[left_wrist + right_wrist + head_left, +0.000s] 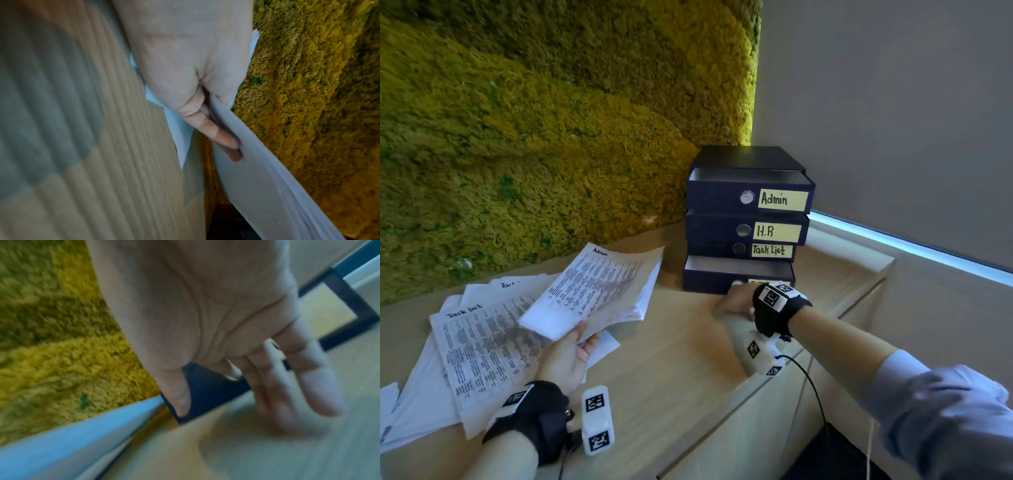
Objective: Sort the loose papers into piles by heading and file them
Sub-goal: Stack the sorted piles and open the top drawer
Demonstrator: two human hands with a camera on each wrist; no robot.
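My left hand (580, 342) grips a thick stack of printed papers headed "Admin" (599, 284) by its near corner, tilted up above the table. In the left wrist view the fingers (218, 134) lie under the stack (259, 181). More loose sheets headed "Task List" (482, 349) lie spread at the left. A dark blue drawer unit (722, 198) stands in the corner, labelled Admin, H.R and Task List. Its top drawer and bottom drawer (709, 275) are pulled out. My right hand (732, 303) hovers at the bottom drawer's front, hiding its label, with relaxed fingers (316, 386) holding nothing.
A moss-covered wall (534, 137) backs the wooden table (671, 370). A grey wall (893, 102) with a lit strip runs on the right. The table's front edge drops off at lower right, where a black cable (815, 387) hangs from my right wrist.
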